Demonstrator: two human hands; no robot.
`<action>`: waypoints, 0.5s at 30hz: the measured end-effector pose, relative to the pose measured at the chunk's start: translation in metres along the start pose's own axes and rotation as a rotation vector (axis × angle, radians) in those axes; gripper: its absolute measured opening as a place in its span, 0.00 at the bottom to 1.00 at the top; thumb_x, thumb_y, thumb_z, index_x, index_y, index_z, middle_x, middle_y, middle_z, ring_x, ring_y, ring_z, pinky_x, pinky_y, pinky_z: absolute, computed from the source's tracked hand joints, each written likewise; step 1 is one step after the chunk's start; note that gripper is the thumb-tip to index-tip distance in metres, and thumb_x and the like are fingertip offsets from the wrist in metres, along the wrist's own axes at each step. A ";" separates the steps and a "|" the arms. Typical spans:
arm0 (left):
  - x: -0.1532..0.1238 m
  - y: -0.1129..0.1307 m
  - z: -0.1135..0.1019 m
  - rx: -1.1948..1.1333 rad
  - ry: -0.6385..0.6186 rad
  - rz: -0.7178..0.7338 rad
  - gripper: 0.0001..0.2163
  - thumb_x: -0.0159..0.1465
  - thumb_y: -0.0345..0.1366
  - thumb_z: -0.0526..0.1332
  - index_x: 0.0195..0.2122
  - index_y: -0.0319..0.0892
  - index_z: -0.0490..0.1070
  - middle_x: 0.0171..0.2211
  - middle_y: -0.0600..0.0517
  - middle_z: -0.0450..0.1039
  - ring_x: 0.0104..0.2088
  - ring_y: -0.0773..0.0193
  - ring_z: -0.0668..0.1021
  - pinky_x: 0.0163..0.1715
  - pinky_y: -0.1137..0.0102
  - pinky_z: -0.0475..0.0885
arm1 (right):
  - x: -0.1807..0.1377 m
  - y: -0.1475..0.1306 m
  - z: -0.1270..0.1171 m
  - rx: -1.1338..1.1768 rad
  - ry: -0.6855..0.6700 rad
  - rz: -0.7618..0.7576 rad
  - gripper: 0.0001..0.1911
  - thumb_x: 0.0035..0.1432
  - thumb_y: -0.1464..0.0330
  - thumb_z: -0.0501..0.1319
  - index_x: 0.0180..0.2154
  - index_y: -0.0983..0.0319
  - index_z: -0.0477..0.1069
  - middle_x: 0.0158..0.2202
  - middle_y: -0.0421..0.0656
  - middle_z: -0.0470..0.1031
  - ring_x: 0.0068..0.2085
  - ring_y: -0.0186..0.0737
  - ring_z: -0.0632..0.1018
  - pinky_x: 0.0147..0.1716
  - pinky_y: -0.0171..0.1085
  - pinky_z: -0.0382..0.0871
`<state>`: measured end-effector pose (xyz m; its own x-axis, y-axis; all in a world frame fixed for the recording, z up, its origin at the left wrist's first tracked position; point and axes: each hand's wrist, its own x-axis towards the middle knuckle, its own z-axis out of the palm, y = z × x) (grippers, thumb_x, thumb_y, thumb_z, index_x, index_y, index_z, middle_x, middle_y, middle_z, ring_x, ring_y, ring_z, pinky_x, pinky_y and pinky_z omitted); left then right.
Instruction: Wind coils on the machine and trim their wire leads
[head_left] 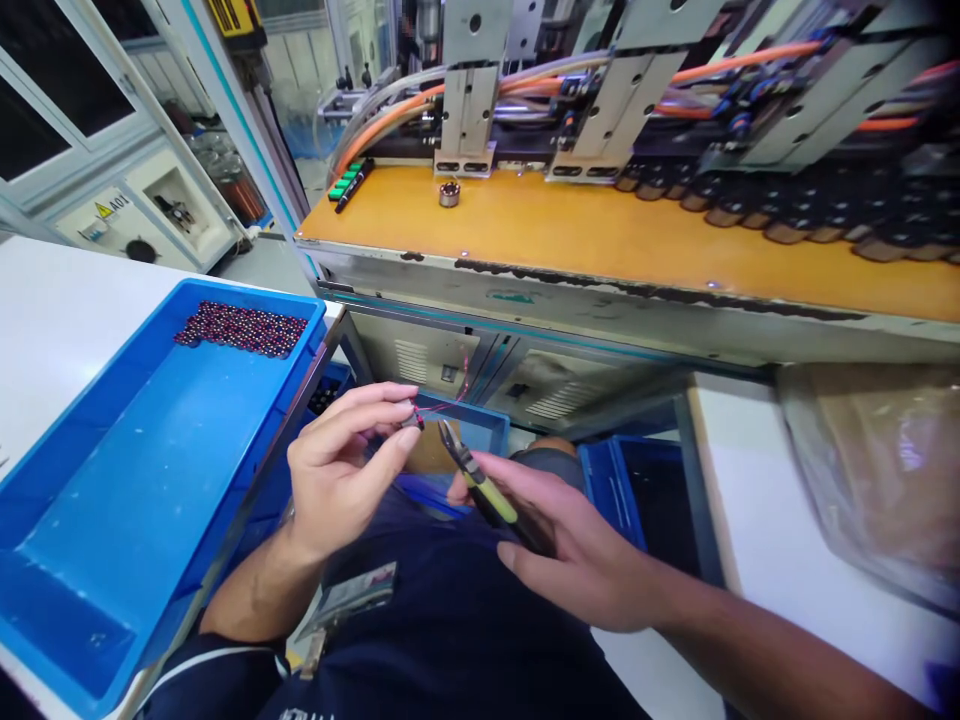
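Between the thumb and fingertips of my left hand (349, 465) is a small round part (412, 415), silver and black. Thin red wires (450, 402) stick out of it to the right and curl upward. My right hand (566, 535) is wrapped round a pair of wire cutters (491, 495) with black and yellow-green handles. Their jaw tips point up and left, close to the wires but apart from them. My fingers partly cover the round part, so its full shape is hidden.
At left a blue tray (150, 450) holds many small round parts (240, 328) at its far end. An orange-topped bench (525, 215) carries a metal ring (449, 194), a black marker (352, 188) and several dark cylindrical parts (795, 215). A plastic bag (885, 470) lies on the right-hand white table.
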<state>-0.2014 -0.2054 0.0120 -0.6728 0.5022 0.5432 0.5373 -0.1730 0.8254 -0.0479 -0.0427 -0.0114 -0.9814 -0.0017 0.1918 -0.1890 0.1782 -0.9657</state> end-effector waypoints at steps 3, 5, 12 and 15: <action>-0.003 0.001 -0.001 0.011 -0.011 0.009 0.16 0.57 0.21 0.68 0.43 0.45 0.80 0.45 0.48 0.81 0.46 0.62 0.81 0.42 0.71 0.78 | 0.007 -0.003 -0.003 -0.003 -0.029 0.050 0.36 0.53 0.77 0.59 0.64 0.62 0.61 0.52 0.52 0.75 0.57 0.48 0.75 0.59 0.48 0.68; -0.004 0.001 -0.002 0.029 -0.013 0.017 0.15 0.57 0.21 0.68 0.43 0.45 0.80 0.44 0.48 0.81 0.46 0.61 0.81 0.44 0.68 0.79 | 0.010 -0.005 -0.003 0.000 -0.035 0.041 0.35 0.53 0.77 0.59 0.64 0.62 0.62 0.51 0.52 0.76 0.56 0.48 0.75 0.58 0.48 0.69; -0.006 0.001 -0.005 0.050 -0.005 0.034 0.14 0.58 0.23 0.69 0.43 0.45 0.80 0.45 0.47 0.81 0.47 0.59 0.81 0.47 0.65 0.78 | 0.010 -0.009 -0.001 0.047 0.002 -0.050 0.35 0.55 0.80 0.56 0.63 0.56 0.63 0.43 0.45 0.76 0.39 0.37 0.78 0.43 0.39 0.76; -0.006 0.000 -0.004 0.047 -0.005 0.036 0.14 0.58 0.23 0.69 0.43 0.45 0.80 0.44 0.47 0.81 0.47 0.60 0.81 0.46 0.66 0.78 | 0.010 -0.010 0.000 0.054 0.023 -0.061 0.35 0.56 0.80 0.56 0.63 0.52 0.63 0.41 0.43 0.75 0.36 0.34 0.77 0.40 0.36 0.75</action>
<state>-0.1994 -0.2114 0.0089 -0.6498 0.5008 0.5718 0.5847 -0.1513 0.7970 -0.0556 -0.0443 0.0000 -0.9671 0.0115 0.2543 -0.2509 0.1251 -0.9599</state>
